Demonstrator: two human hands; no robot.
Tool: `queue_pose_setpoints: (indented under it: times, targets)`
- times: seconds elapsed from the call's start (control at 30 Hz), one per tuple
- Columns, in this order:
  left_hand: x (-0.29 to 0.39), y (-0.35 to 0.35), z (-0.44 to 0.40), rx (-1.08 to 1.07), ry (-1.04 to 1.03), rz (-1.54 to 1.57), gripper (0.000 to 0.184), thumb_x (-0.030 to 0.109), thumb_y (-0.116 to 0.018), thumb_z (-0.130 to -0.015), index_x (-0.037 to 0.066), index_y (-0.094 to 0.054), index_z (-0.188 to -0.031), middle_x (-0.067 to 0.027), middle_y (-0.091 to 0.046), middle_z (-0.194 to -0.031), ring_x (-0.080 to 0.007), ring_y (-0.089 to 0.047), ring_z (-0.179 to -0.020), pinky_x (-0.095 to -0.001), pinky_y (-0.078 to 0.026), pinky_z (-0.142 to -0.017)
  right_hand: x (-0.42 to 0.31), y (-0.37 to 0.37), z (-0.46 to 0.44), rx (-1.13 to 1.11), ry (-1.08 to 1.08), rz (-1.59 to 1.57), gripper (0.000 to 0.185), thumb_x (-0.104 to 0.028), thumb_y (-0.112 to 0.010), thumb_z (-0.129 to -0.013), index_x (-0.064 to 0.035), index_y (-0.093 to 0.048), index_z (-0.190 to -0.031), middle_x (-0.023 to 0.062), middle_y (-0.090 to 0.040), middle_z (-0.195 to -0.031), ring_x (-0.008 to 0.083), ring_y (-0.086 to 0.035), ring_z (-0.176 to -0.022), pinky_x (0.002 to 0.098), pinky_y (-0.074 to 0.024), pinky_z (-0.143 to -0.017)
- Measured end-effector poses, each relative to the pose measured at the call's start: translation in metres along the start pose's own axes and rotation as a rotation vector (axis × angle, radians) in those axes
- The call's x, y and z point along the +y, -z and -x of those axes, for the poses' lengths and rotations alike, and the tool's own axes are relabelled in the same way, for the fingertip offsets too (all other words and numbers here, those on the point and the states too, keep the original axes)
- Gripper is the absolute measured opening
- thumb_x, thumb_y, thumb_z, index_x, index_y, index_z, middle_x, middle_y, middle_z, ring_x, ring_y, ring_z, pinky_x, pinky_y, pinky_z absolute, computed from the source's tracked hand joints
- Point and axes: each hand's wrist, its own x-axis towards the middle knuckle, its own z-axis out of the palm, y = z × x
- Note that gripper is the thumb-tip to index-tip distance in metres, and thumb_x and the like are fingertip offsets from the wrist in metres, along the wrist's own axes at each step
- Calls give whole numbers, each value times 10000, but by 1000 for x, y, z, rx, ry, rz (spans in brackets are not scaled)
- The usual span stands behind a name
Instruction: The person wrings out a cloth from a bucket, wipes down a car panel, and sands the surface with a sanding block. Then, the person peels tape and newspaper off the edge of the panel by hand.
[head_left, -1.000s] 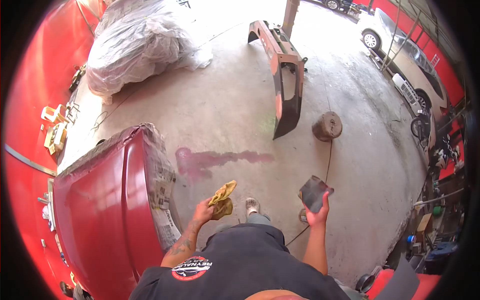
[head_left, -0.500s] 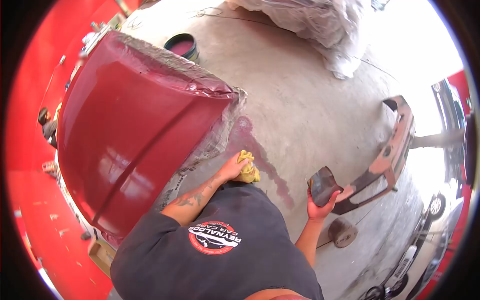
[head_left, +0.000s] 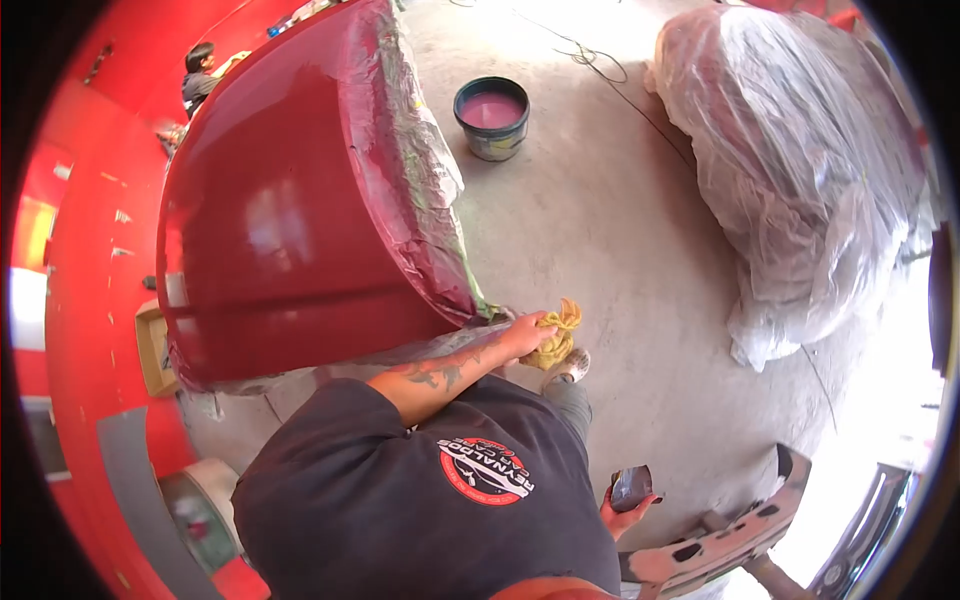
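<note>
The left hand (head_left: 522, 336) is closed around a yellow cloth (head_left: 557, 338), its fingers grasping the bunched fabric, with part of the cloth standing up above the grip and the remainder hanging below. This hand is located just beside the lower right corner of the red panel (head_left: 280, 210); whether the cloth touches the panel's wrapped edge cannot be determined. The tattooed forearm (head_left: 440, 378) extends along the panel's near side. The right hand (head_left: 622, 516) is held low and well apart from the left, grasping a dark, bent sheet (head_left: 632, 488) from beneath (several fingers are hidden by the sheet, so their exact placement cannot be told). The red panel is broad and glossy, bears light reflections, and has a crease running across its lower portion. Its right edge is covered with crumpled masking material (head_left: 415, 160), stained pink in places. A dark bucket (head_left: 493, 122) containing pink liquid sits upright on the concrete floor (head_left: 600, 210), to the right of that edge. Farther right is a large object under translucent plastic sheeting (head_left: 790, 180), with a cable (head_left: 645, 118) on the floor between it and the bucket. A patchy vehicle bumper (head_left: 715, 550) lies near the right hand. Another person (head_left: 199, 78) is visible beyond the panel, at upper left.
</note>
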Motion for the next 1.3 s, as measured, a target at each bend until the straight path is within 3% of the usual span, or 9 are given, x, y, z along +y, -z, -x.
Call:
queue_pose_setpoints:
  times: [0.17, 0.33, 0.43, 0.6, 0.77, 1.0, 1.13, 1.23, 1.3]
  targets:
    - [48, -29, -51, 229, -72, 214, 346, 182, -595, -953, 16, -550, -1252, -76, -638, -1127, -151, -617, -1000, -306, -492, -872, -97, -68, -125, 9, -103, 278, 600, -600, -694, -808, -207, -556, -1239, 2, -617, -1170, 243, -585, -1060, 416, -449, -825]
    - [84, -13, -106, 423, -57, 437, 352, 275, -573, -974, 96, -516, -1271, -73, -637, -1078, -211, -657, -955, -457, -571, -711, -134, -161, -263, -133, -245, 588, 607, -569, -689, -827, -181, -545, -1270, 29, -601, -1202, 266, -592, -1072, 424, -500, -803]
    - [109, 17, -153, 468, -146, 695, 308, 282, -563, -979, 102, -520, -1226, -76, -635, -1100, -235, -672, -944, -500, -567, -694, -106, -241, -323, -203, -268, 687, 636, -552, -689, -834, -148, -530, -1299, 64, -598, -1215, 275, -596, -1089, 446, -522, -862]
    - [176, 87, -247, 624, -188, 729, 313, 303, -569, -974, 143, -513, -1237, -65, -626, -1109, -240, -672, -942, -498, -563, -702, -26, -391, -369, -501, -396, 748, 637, -521, -675, -862, -120, -508, -1329, 87, -577, -1275, 298, -575, -1136, 466, -498, -945]
    - [277, 169, -341, 783, -209, 694, 293, 283, -570, -968, 128, -533, -1214, -71, -623, -1096, -228, -659, -951, -477, -566, -699, 31, -538, -342, -512, -567, 716, 529, -397, -622, -938, -92, -473, -1344, 89, -560, -1288, 277, -554, -1171, 448, -480, -989]
    - [389, 240, -404, 841, -288, 678, 352, 307, -602, -940, 115, -535, -1227, -82, -617, -1107, -222, -663, -909, -439, -568, -644, 61, -708, -350, -718, -476, 945, 478, -351, -619, -945, -96, -474, -1322, 86, -561, -1273, 272, -561, -1154, 442, -478, -982]
    - [432, 243, -378, 933, -71, 294, 716, 475, -611, -905, 78, -374, -1452, -147, -547, -1329, -250, -628, -1089, -439, -529, -881, 90, -783, -370, -785, -547, 1031, 488, -376, -625, -936, -118, -484, -1326, 72, -565, -1267, 259, -563, -1147, 439, -477, -971]
    - [336, 266, -408, 948, -207, -108, 796, 494, -595, -915, 15, -314, -1485, -229, -471, -1432, -332, -514, -1279, -394, -441, -1024, 140, -836, -394, -899, -619, 1127, 512, -418, -629, -925, -144, -491, -1335, 63, -571, -1261, 255, -569, -1131, 429, -483, -945]
    - [306, 248, -364, 825, -46, -131, 766, 480, -587, -925, -23, -352, -1454, -245, -489, -1409, -319, -528, -1266, -387, -422, -1036, 176, -875, -393, -950, -679, 1169, 474, -379, -628, -939, -105, -496, -1302, 63, -600, -1209, 237, -590, -1102, 404, -485, -956]
